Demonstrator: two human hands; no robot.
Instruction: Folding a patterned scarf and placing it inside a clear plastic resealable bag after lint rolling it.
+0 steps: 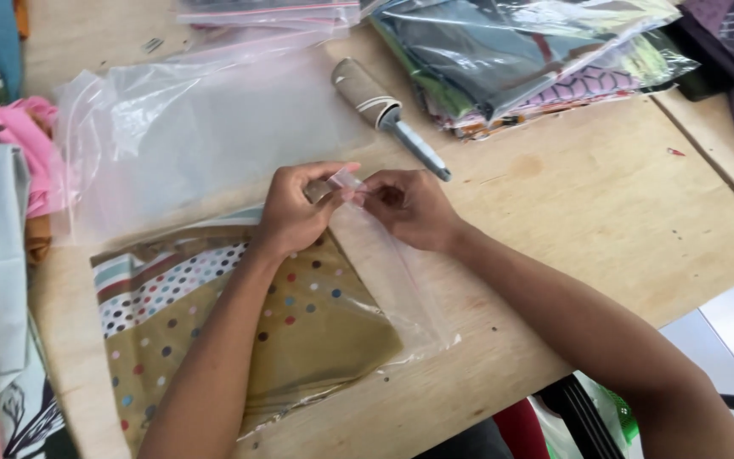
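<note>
Where the two hands meet above the middle of the pale wooden surface [605, 204], both pinch the top edge of a clear plastic zip bag [384, 272]: the left hand [295, 212] nips one corner of the strip between thumb and fingertips, and the right hand [409, 208] pinches the same strip just beside it, fingers curled shut on the plastic. Inside that bag lies a folded olive-brown cloth with coloured polka dots and striped bands [299, 331], flat on the surface under the left forearm, its lower corner close to the near edge of the surface.

Just beyond the hands lies a lint roller with a brownish roll and grey handle [388, 115] — apart from the fingers, handle pointing toward the right hand. An empty clear plastic bag [206, 127] is spread to the left of it. At the far edge sits a stack of bagged folded fabrics [520, 59]; pink and grey cloths [6, 170] crowd the left side. Bare wood shows to the right of the right forearm — out to the surface's right edge.
</note>
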